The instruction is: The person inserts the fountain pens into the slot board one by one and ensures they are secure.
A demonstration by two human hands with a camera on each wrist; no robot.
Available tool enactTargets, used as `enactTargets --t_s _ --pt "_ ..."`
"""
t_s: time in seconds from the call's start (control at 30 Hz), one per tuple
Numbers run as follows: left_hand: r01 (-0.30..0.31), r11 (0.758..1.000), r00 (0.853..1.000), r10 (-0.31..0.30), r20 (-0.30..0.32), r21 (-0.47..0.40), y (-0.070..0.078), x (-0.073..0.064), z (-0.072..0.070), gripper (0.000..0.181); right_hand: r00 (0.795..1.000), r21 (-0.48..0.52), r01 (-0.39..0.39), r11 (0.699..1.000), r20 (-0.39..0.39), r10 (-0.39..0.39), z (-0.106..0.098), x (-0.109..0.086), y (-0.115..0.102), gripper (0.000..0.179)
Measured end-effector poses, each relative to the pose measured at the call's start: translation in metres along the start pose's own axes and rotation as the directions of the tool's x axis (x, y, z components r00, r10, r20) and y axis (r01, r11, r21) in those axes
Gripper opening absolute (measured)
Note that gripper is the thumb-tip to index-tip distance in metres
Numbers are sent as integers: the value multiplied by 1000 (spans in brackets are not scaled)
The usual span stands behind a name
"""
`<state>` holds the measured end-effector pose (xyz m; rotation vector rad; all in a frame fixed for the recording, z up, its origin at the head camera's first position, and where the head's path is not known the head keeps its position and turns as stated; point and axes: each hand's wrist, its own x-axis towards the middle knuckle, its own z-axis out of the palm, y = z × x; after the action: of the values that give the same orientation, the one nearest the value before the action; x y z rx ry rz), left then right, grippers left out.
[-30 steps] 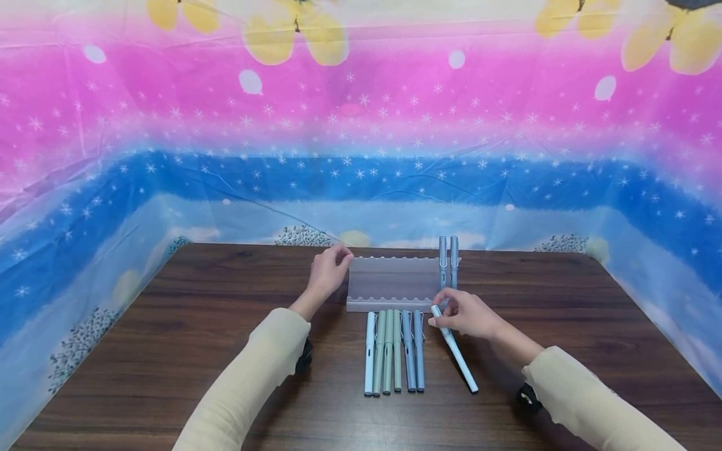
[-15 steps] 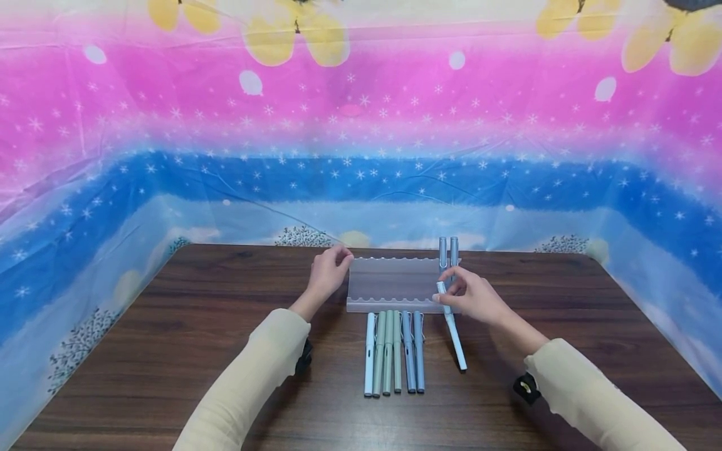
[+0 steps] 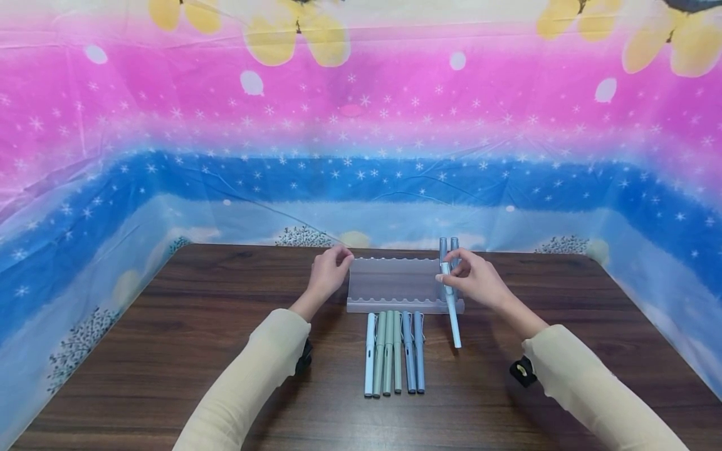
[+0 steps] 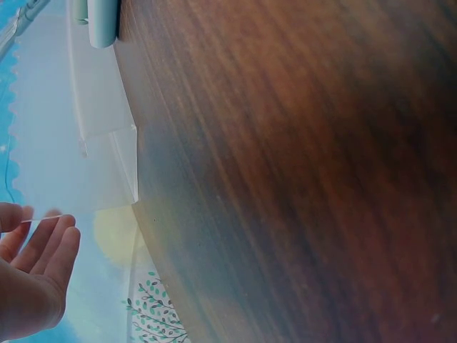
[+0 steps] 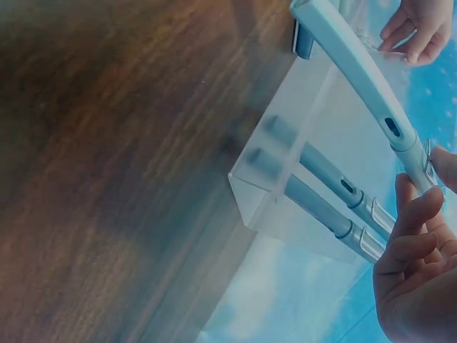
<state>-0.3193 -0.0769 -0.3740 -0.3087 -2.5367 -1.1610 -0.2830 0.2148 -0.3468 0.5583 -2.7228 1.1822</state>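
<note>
Snowflake-printed cloth backs the wooden tabletop. Right of centre in the head view, the right hand pinches a pale blue pen, tilted before the clear rack; the left hand pinches the rack's upper left corner.

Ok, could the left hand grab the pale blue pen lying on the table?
Probably yes: nothing lies on the pen, and its left side is free. But the left hand pinches the rack, so it would likely let go first.
</note>
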Motion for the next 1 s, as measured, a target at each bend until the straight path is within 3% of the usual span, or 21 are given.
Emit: enactTargets --t_s 0.5,1.0 --pt "8 1000 1000 -8 7 -1 1 -1 0 13 997 9 -54 998 -59 55 -5 12 -6 35" --pt "0 1000 1000 0 1 -3 0 0 0 11 991 -33 -4 999 -132 0 -4 22 -10 36"
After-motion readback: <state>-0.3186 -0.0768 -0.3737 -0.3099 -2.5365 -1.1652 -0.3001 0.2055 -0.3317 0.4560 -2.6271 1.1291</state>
